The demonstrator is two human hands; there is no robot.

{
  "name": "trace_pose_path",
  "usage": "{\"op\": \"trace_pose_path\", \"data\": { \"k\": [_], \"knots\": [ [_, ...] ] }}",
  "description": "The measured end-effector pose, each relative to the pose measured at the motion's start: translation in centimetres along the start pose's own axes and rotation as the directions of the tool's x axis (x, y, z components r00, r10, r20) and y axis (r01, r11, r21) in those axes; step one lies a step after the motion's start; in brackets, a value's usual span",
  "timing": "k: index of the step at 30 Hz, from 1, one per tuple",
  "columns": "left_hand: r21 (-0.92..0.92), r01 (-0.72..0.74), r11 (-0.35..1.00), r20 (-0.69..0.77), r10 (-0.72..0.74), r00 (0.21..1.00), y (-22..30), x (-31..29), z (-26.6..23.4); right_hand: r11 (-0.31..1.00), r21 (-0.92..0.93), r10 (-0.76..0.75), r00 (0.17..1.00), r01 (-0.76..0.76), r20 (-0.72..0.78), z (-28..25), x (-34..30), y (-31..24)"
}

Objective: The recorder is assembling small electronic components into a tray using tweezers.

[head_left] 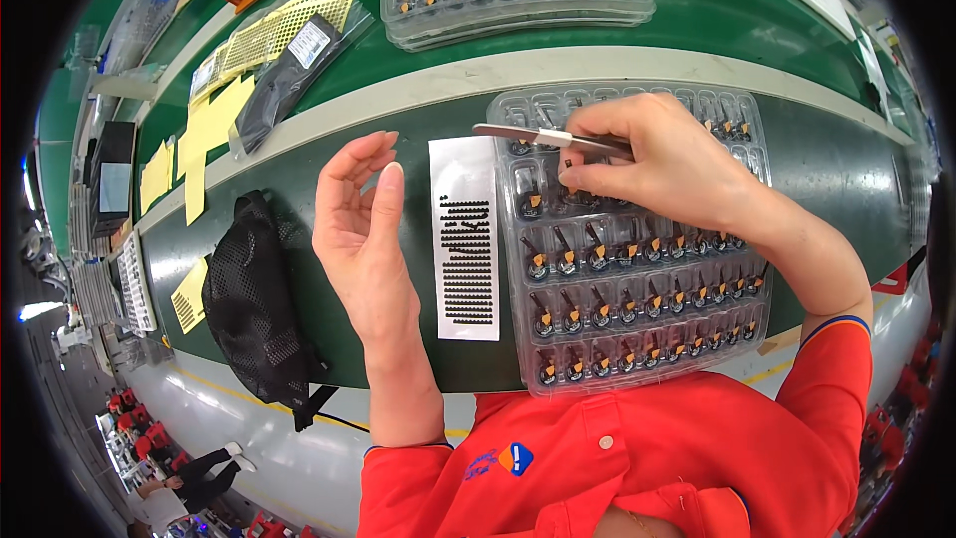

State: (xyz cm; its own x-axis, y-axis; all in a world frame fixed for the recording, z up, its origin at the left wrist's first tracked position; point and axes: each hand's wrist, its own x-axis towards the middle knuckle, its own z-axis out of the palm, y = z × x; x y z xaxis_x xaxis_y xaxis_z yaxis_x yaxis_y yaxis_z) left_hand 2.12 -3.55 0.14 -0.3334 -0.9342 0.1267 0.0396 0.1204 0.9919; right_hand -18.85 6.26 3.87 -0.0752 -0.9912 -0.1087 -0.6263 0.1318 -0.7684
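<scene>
My right hand is over the upper part of a clear plastic tray, closed around slim metal tweezers with a white band. The tweezers lie nearly level, one end jutting out to the left. Rows of small black parts with orange tabs sit in the tray's pockets; my hand hides some of them. To the left, my left hand is raised, fingers curved and thumb apart, with nothing visible in it. Between hand and tray lies a white sheet bearing rows of small black pieces.
A black mesh bag lies at the left of the dark green table. Yellow sheets and a black packet are at the far left. Stacked filled trays stand beyond a pale ledge. A person is down left.
</scene>
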Motion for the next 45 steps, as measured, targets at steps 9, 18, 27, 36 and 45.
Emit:
{"op": "trace_pose_path", "data": {
  "k": [9,18,27,36,45],
  "knots": [
    [0.009,-0.038,0.999,0.024,0.038,0.999,-0.2,-0.1,0.1,0.985,0.000,-0.174,0.981,0.175,-0.080,1.3,-0.3,0.1],
    [0.044,-0.061,0.997,0.031,0.060,0.998,-0.2,-0.2,0.1,0.903,-0.341,-0.302,0.951,0.260,-0.074,2.3,-0.6,-0.2],
    [0.092,-0.019,0.996,0.077,0.012,0.997,-0.2,0.0,0.2,0.919,-0.320,-0.274,0.956,0.230,-0.100,3.0,-0.9,0.3],
    [0.713,-0.182,0.677,0.155,0.102,0.983,-1.8,1.0,-0.5,0.983,-0.132,-0.164,0.936,0.128,-0.312,-1.0,-0.8,-0.5],
    [0.805,-0.288,0.518,0.283,0.092,0.955,-3.1,0.7,0.4,0.982,0.112,-0.088,0.899,0.149,-0.429,-3.7,-2.9,1.4]
  ]
}}
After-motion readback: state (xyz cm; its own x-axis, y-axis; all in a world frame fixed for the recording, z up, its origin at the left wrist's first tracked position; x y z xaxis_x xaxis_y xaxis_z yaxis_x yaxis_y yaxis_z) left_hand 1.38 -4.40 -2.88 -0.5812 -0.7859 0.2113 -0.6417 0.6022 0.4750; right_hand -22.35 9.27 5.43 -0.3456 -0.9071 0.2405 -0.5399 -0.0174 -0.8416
